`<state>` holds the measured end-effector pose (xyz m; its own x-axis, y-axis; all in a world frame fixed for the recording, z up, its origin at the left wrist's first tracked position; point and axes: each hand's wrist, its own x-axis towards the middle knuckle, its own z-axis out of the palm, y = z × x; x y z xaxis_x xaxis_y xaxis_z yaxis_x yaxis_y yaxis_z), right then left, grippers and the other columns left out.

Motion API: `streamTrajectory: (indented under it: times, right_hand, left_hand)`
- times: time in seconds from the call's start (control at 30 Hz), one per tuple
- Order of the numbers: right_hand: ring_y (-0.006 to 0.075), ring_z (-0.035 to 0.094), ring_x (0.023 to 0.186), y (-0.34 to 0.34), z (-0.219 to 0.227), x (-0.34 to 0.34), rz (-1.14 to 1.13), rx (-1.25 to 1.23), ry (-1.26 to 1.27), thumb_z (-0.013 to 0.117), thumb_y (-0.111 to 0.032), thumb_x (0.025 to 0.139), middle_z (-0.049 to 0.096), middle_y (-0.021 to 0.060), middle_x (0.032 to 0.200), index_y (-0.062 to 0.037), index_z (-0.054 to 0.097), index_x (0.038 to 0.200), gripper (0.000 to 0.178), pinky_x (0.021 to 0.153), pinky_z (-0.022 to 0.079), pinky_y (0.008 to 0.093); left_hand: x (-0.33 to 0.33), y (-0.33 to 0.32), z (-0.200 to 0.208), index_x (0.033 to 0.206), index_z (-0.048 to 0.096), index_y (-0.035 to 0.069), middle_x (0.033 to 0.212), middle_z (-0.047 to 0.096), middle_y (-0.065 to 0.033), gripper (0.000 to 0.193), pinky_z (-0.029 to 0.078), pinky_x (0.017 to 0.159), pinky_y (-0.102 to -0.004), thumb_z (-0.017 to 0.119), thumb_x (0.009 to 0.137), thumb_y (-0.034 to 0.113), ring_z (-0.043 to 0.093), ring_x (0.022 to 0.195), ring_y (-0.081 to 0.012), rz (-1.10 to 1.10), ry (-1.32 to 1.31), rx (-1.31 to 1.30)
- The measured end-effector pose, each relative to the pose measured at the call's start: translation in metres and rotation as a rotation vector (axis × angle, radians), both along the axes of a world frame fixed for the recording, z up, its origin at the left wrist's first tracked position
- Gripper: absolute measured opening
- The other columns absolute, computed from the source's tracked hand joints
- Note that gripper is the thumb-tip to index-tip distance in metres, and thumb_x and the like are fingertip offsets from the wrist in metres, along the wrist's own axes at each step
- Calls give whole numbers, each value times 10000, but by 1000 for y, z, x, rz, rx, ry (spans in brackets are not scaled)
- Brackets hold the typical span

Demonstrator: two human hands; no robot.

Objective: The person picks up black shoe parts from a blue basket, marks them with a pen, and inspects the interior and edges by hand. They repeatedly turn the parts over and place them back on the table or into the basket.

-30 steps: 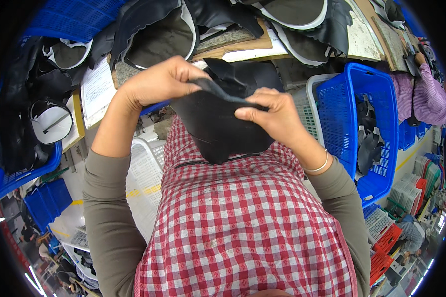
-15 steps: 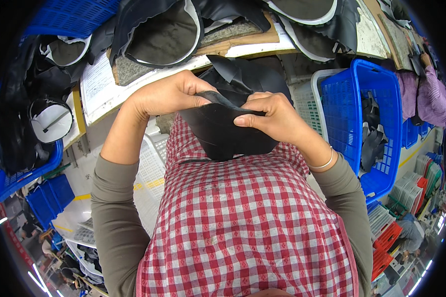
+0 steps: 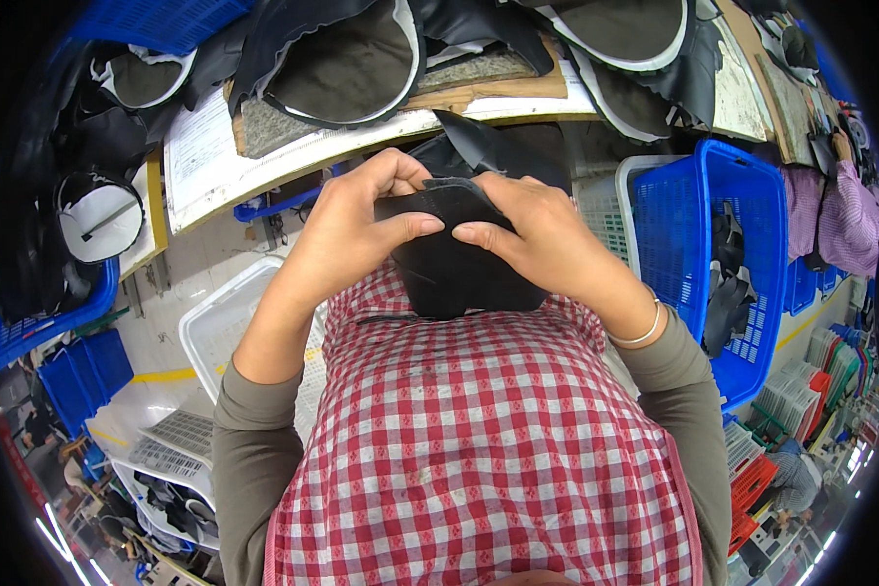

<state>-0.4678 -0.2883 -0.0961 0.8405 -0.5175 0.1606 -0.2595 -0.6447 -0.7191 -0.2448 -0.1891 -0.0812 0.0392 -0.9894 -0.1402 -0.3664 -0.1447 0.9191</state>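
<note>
Black leather piece is hanging just before the checked apron, the left hand and right hand both pinching its upper part; it is looking light, pliable and slightly slick, its top edge probably offering the surest hold

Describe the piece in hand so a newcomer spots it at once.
Find the red-and-white checked apron. At its top, the left hand and right hand hold a black sheet. Unlike black pieces on the bench, it has both thumbs on it.
</note>
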Motion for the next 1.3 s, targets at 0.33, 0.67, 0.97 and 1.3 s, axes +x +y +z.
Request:
streamTrajectory:
  times: [0.33, 0.67, 0.97, 1.3]
  right_hand:
    - [446, 674, 837, -1, -2, 12, 73, 64, 50, 711, -266, 970, 675, 242, 843, 24, 562, 949, 327, 701, 527, 497]
    - [419, 672, 799, 3, -7, 14, 29, 142, 56, 685, -284, 989, 689, 202, 835, -19, 625, 980, 272, 675, 507, 484]
    - [352, 631, 722, 4, -23, -1, 3, 303, 157, 787, -390, 899, 635, 137, 729, -38, 660, 854, 377, 668, 469, 442]
    - [264, 633, 750, 16, -24, -19, -178, 20, -21, 847, -286, 828, 657, 68, 783, -62, 745, 884, 252, 715, 497, 373]
  left_hand:
    - [-5, 9, -3, 1093, 650, -4, 954, 704, -17, 328, 519, 798, -251, 836, 823, -3, 634, 875, -72, 107, 34, -33]
    - [-3, -6, 11, 970, 667, -26, 892, 653, -16, 159, 501, 767, -269, 786, 879, 27, 575, 824, -80, -5, 14, 44]
    - [-10, -11, -26, 898, 700, 15, 757, 640, 31, 133, 444, 665, -234, 761, 935, 127, 533, 725, -37, 106, 236, 58]
    - [1, 22, -30, 980, 659, -14, 886, 577, 7, 148, 428, 776, -235, 727, 956, 115, 519, 842, -71, 208, 110, 40]
